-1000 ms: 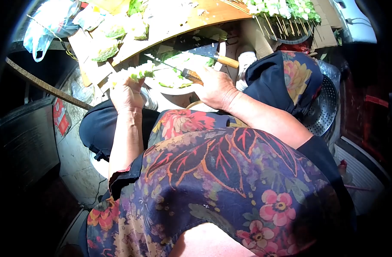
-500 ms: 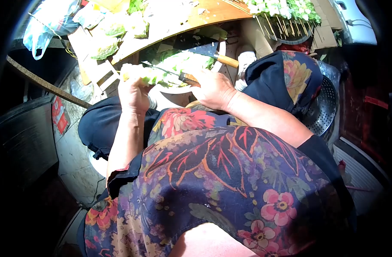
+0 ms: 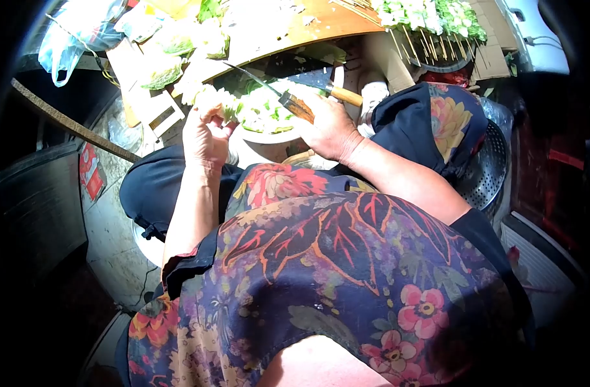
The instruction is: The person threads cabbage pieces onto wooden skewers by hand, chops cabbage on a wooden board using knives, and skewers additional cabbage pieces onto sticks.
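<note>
My left hand [image 3: 206,137] is closed around a pale green piece of cabbage [image 3: 212,102]. In my right hand [image 3: 330,129] is a narrow knife by its wooden handle [image 3: 297,107], its blade pointing up and to the left, apart from the cabbage. Between and beyond my hands stands a white bowl [image 3: 264,137] heaped with cut leaves [image 3: 262,115]. Across the far right of the bowl lies a second, broad-bladed knife with a light wooden handle [image 3: 346,96].
A wooden board [image 3: 288,29] carries scraps and several cabbage pieces [image 3: 162,72] at its left. Skewered leaves [image 3: 430,19] sit at the far right on a metal container. A blue plastic bag [image 3: 59,58] lies far left, a perforated metal colander [image 3: 487,164] by my right knee.
The knife has swung up and away from the cabbage, its blade now steeper. My left hand's fingers have shifted on the cabbage piece.
</note>
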The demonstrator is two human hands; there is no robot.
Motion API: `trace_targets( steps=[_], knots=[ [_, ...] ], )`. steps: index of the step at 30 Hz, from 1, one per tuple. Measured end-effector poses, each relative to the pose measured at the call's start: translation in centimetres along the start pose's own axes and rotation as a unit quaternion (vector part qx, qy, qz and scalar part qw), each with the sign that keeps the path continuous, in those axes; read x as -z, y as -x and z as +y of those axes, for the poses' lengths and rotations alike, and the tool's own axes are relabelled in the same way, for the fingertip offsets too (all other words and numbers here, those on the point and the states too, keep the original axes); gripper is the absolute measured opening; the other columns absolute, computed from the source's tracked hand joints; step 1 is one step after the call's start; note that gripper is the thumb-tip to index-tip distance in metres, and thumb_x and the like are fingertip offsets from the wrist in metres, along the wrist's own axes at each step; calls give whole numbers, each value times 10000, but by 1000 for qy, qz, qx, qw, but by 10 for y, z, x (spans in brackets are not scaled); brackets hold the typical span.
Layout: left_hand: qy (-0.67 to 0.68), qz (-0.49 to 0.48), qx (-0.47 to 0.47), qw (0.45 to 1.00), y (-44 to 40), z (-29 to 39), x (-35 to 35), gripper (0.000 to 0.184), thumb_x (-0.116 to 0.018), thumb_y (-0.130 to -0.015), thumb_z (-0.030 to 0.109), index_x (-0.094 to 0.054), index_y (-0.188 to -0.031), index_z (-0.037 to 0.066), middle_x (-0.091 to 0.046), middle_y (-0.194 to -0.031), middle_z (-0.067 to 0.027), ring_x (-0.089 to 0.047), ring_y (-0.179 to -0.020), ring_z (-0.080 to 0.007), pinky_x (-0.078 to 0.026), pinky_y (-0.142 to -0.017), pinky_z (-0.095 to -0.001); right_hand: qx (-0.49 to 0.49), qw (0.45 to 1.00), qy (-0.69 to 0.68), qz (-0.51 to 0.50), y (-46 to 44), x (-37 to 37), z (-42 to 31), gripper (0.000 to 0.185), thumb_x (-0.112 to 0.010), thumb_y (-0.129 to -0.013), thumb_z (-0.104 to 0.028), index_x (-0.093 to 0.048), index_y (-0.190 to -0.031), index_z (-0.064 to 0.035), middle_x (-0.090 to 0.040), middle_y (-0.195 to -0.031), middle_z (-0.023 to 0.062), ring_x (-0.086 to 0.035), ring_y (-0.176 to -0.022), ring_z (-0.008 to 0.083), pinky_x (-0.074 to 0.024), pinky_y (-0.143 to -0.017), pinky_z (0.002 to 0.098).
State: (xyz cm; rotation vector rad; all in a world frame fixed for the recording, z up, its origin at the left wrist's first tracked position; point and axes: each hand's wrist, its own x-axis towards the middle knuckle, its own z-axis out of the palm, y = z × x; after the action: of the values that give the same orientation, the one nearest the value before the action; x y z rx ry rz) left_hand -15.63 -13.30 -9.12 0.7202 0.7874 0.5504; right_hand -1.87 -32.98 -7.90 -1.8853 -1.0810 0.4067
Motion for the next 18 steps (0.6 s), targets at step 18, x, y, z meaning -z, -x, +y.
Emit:
trace_targets(
  steps=[18],
  knots=[
    [-43, -42, -112, 992, 7, -9, -14, 240, -666, -767, -47, -569, -960, 56, -625, -832, -35, -628, -730, -154, -538, -683, -321, 77, 989, 120, -38, 8, -5, -19, 448, -541, -797, -185, -488, -1189, 26, -584, -1036, 197, -600, -940, 337, -493, -844, 388]
  ],
)
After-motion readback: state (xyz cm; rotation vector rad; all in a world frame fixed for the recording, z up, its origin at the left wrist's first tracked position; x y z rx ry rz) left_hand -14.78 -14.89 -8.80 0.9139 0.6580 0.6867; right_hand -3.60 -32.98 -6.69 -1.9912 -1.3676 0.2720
